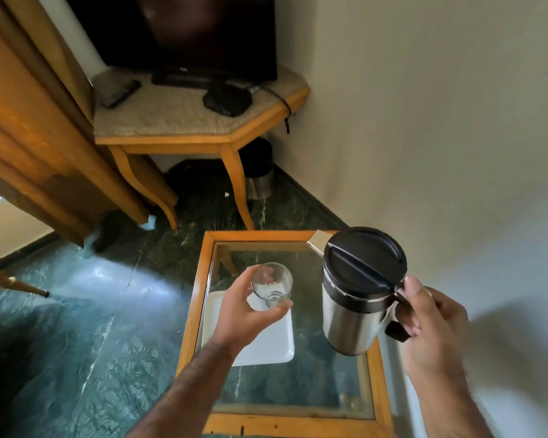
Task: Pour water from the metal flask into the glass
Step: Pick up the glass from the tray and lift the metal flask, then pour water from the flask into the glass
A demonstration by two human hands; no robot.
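My right hand grips the black handle of the metal flask, thumb resting near the lid's edge. The flask has a steel body and a closed black lid, and it is held upright in the air over the right side of the glass-topped table. My left hand holds a clear drinking glass above the white tray, to the left of the flask. The glass is tilted a little and a small amount of clear liquid may lie at its bottom. Flask and glass are apart.
A wooden TV stand with a screen, a remote and cables is behind the table. A steel bin sits under it by the wall. A wooden wardrobe stands at the left. The white wall runs close on the right.
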